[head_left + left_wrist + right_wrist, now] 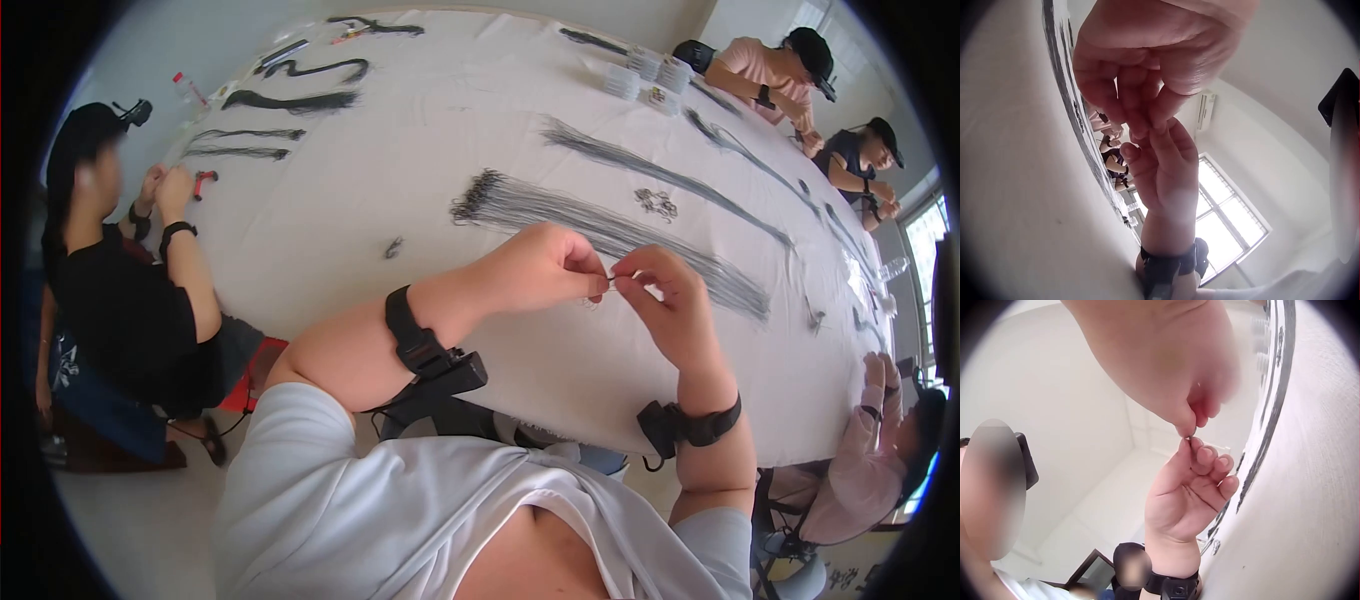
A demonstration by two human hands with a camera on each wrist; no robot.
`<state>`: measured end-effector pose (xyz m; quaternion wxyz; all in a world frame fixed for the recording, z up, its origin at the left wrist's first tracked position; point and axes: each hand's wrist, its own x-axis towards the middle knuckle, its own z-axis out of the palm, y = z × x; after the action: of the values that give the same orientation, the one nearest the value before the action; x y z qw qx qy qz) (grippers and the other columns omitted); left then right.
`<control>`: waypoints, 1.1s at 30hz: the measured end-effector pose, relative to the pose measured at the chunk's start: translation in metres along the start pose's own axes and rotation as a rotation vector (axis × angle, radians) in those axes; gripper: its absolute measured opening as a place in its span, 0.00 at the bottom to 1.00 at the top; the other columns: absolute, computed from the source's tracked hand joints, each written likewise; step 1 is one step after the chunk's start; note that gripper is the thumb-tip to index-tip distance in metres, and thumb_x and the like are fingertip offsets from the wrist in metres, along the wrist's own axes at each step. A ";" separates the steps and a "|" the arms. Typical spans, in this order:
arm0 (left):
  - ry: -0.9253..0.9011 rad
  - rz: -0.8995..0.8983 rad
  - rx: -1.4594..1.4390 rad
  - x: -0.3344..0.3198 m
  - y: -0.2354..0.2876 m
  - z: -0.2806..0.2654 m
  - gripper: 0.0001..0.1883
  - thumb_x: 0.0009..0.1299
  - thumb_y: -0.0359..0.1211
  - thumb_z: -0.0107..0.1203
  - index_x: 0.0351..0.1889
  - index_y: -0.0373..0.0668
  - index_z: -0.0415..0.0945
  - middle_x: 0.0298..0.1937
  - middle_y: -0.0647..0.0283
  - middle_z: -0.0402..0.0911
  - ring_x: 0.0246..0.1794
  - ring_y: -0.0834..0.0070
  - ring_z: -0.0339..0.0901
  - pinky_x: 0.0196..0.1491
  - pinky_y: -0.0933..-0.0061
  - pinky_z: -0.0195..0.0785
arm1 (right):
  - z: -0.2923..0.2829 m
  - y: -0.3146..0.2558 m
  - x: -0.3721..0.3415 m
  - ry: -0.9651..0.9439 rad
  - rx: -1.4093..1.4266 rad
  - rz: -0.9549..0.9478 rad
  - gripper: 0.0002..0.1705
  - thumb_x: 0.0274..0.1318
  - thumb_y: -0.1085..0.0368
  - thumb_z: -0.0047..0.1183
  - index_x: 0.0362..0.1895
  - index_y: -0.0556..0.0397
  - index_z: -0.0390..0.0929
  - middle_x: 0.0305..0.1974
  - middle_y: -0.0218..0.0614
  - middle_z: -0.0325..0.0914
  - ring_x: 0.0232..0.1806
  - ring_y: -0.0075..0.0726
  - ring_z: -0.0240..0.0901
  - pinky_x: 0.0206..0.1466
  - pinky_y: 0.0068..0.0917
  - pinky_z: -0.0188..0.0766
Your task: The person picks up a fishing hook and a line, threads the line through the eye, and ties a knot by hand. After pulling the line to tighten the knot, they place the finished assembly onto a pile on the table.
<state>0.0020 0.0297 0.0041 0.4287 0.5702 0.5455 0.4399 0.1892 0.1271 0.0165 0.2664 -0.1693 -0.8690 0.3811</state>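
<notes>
"What are your fingers grasping?"

"My left hand and right hand meet tip to tip, each in a pinch, with a dark bit between them. It's above the cloth, too small for me to make out its shape."

"Any writing?"

"Black characters at the lower right, cut off and blurred; I can't read them. I see no label I can read on the clear boxes either."

"And the textures?"

"The cloth is pale and lightly wrinkled. Just beyond my hands lies a bundle of thin dark strands, bunched and knotted-looking at one end, fanned at the other. Curly coils lie beyond it, and a small tangle sits off to my left."
</notes>
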 end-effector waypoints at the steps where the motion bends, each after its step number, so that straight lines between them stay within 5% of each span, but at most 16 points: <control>1: 0.054 -0.013 0.036 -0.004 0.006 -0.003 0.09 0.65 0.33 0.59 0.34 0.36 0.80 0.31 0.67 0.82 0.33 0.83 0.75 0.38 0.79 0.67 | 0.002 -0.002 0.001 0.094 -0.006 -0.027 0.12 0.51 0.71 0.60 0.41 0.56 0.76 0.40 0.35 0.76 0.41 0.31 0.73 0.41 0.26 0.70; 3: 0.145 0.014 0.193 -0.008 0.006 -0.021 0.07 0.64 0.32 0.58 0.34 0.37 0.79 0.29 0.67 0.82 0.30 0.83 0.74 0.36 0.79 0.66 | 0.001 -0.004 0.002 0.288 -0.026 -0.071 0.15 0.52 0.68 0.60 0.45 0.54 0.75 0.46 0.35 0.74 0.48 0.31 0.71 0.46 0.28 0.70; 5: 0.229 0.047 0.441 -0.017 0.001 -0.055 0.07 0.64 0.31 0.57 0.32 0.36 0.79 0.26 0.66 0.81 0.28 0.82 0.74 0.34 0.79 0.66 | -0.004 0.007 0.002 0.263 0.028 -0.019 0.17 0.54 0.65 0.60 0.48 0.54 0.73 0.49 0.35 0.72 0.51 0.31 0.69 0.48 0.28 0.68; 7: 0.294 -0.154 0.727 -0.030 0.007 -0.087 0.06 0.63 0.30 0.57 0.30 0.36 0.79 0.25 0.64 0.81 0.27 0.79 0.75 0.33 0.77 0.67 | -0.002 0.009 0.002 0.256 0.079 0.012 0.15 0.56 0.65 0.58 0.47 0.54 0.73 0.48 0.35 0.72 0.50 0.31 0.69 0.48 0.28 0.69; 12: 0.313 -0.352 0.740 -0.048 -0.042 -0.152 0.06 0.61 0.30 0.58 0.29 0.37 0.79 0.26 0.59 0.81 0.27 0.75 0.76 0.33 0.72 0.69 | 0.005 0.007 0.000 0.163 0.079 0.004 0.13 0.55 0.67 0.58 0.44 0.55 0.74 0.46 0.35 0.72 0.49 0.32 0.70 0.47 0.27 0.70; 18: 0.277 -0.419 1.042 -0.050 -0.040 -0.149 0.14 0.57 0.39 0.63 0.29 0.37 0.78 0.27 0.56 0.81 0.29 0.63 0.78 0.35 0.68 0.70 | 0.008 0.010 -0.001 0.083 0.007 0.113 0.14 0.55 0.65 0.57 0.45 0.54 0.74 0.48 0.35 0.71 0.50 0.33 0.70 0.47 0.27 0.69; 24: 0.346 -0.506 1.246 -0.067 0.015 -0.139 0.23 0.54 0.44 0.65 0.39 0.36 0.76 0.43 0.48 0.79 0.46 0.56 0.75 0.48 0.64 0.68 | -0.053 0.010 0.010 0.067 -0.293 0.259 0.16 0.54 0.62 0.58 0.45 0.56 0.75 0.45 0.41 0.76 0.46 0.38 0.74 0.46 0.31 0.71; 27: 0.428 -0.291 1.161 -0.069 0.033 -0.129 0.21 0.56 0.42 0.65 0.40 0.35 0.76 0.40 0.51 0.79 0.42 0.62 0.77 0.46 0.67 0.70 | -0.088 0.034 0.038 0.031 -0.427 0.219 0.12 0.49 0.64 0.59 0.37 0.58 0.79 0.34 0.41 0.80 0.38 0.37 0.77 0.41 0.30 0.73; 33: 0.138 -0.048 0.156 -0.013 0.022 -0.072 0.12 0.64 0.34 0.61 0.40 0.36 0.76 0.38 0.64 0.79 0.39 0.82 0.75 0.43 0.80 0.69 | -0.100 0.050 0.117 -0.062 -0.346 0.397 0.09 0.47 0.65 0.60 0.28 0.60 0.80 0.23 0.33 0.78 0.25 0.24 0.73 0.32 0.22 0.69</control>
<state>-0.0630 0.0161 0.0425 0.3547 0.5569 0.6199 0.4240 0.1596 0.2748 0.0751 0.1267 -0.3677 -0.8787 0.2766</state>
